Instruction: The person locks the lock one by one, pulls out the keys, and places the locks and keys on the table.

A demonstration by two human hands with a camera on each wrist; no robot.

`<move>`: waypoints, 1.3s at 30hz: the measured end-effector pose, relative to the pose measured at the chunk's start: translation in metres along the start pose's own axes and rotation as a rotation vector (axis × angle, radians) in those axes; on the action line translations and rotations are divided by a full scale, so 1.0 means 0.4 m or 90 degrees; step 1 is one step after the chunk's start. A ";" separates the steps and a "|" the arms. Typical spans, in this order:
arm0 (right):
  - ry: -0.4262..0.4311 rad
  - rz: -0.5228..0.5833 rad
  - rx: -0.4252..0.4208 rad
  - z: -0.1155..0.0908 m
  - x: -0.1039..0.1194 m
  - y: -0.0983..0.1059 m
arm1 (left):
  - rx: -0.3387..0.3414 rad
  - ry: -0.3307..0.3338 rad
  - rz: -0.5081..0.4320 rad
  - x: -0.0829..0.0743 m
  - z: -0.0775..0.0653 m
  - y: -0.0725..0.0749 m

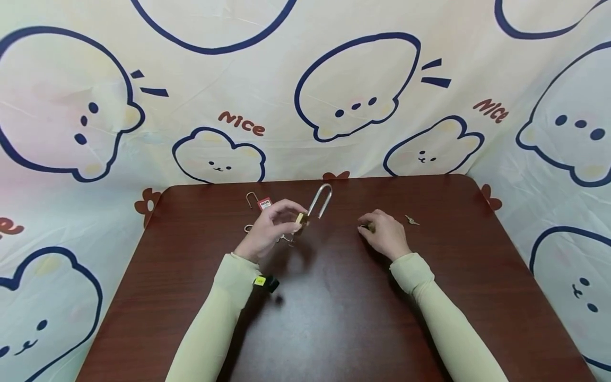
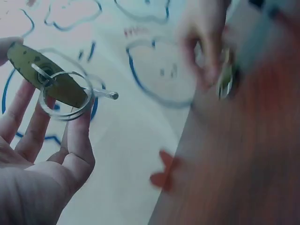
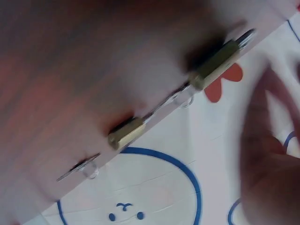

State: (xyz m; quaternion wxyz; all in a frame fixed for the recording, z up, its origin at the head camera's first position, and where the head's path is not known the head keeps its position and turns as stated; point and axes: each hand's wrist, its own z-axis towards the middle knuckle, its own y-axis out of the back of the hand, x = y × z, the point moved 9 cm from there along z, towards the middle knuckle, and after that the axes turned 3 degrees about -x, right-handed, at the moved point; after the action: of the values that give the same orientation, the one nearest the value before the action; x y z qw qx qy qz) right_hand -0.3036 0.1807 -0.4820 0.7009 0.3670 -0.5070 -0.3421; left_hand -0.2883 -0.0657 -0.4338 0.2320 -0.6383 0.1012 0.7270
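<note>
My left hand (image 1: 269, 225) pinches a brass padlock (image 1: 300, 218) above the table, its long silver shackle pointing up and away. In the left wrist view a key (image 2: 43, 72) stands in the lock's underside, with a split ring (image 2: 65, 116) hanging from it. My right hand (image 1: 386, 236) is low over the table at the right, fingers bent and apart beside a small brass padlock (image 2: 227, 77). In the right wrist view this hand is blurred, with nothing seen between thumb and finger. Two brass padlocks (image 3: 215, 65) lie on the table beyond it.
A red padlock (image 1: 264, 203) with its shackle lies behind my left hand, near the table's back edge. A silver shackle (image 1: 247, 228) peeks out beside that hand. A loose key (image 1: 412, 220) lies right of my right hand. Printed cloth (image 1: 281, 106) hangs behind the table.
</note>
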 end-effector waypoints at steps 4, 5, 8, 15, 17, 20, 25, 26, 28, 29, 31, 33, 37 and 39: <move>0.082 0.158 -0.024 0.006 0.079 0.018 | 0.049 -0.018 -0.100 -0.007 -0.020 -0.051; 0.087 0.214 -0.012 0.008 0.098 0.019 | 0.057 -0.021 -0.118 -0.006 -0.023 -0.061; 0.069 0.357 0.011 0.012 0.137 0.025 | 0.076 -0.024 -0.152 -0.003 -0.033 -0.086; 0.083 0.553 -0.046 0.004 0.187 0.082 | 0.093 -0.019 -0.196 -0.013 -0.049 -0.127; 0.092 0.590 -0.065 0.004 0.183 0.087 | 0.091 -0.011 -0.239 -0.011 -0.048 -0.130; 0.096 0.620 -0.072 -0.002 0.191 0.093 | 0.074 0.024 -0.291 0.010 -0.047 -0.125; 0.078 0.608 -0.056 -0.012 0.201 0.084 | 0.058 0.059 -0.257 0.052 -0.052 -0.115; 0.071 0.604 -0.054 -0.014 0.202 0.085 | 0.065 0.062 -0.237 0.058 -0.052 -0.116; 0.062 0.600 -0.050 -0.019 0.206 0.090 | 0.086 0.065 -0.199 0.066 -0.054 -0.122; 0.060 0.598 -0.048 -0.022 0.209 0.094 | 0.097 0.068 -0.179 0.070 -0.055 -0.126; 0.062 0.593 -0.040 -0.026 0.218 0.103 | 0.110 0.068 -0.141 0.074 -0.057 -0.130; 0.066 0.586 -0.031 -0.028 0.226 0.107 | 0.112 0.069 -0.117 0.078 -0.058 -0.132; 0.057 0.572 -0.023 -0.029 0.228 0.110 | 0.086 0.072 -0.087 0.084 -0.058 -0.127; 0.049 0.570 -0.024 -0.029 0.226 0.111 | 0.067 0.076 -0.073 0.087 -0.056 -0.123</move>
State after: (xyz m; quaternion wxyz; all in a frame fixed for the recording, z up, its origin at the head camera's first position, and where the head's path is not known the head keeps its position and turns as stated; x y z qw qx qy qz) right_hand -0.2649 0.1277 -0.4047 0.8046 0.1113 -0.5833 -0.0005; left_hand -0.2485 -0.0254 -0.4643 0.2996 -0.6720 0.1161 0.6672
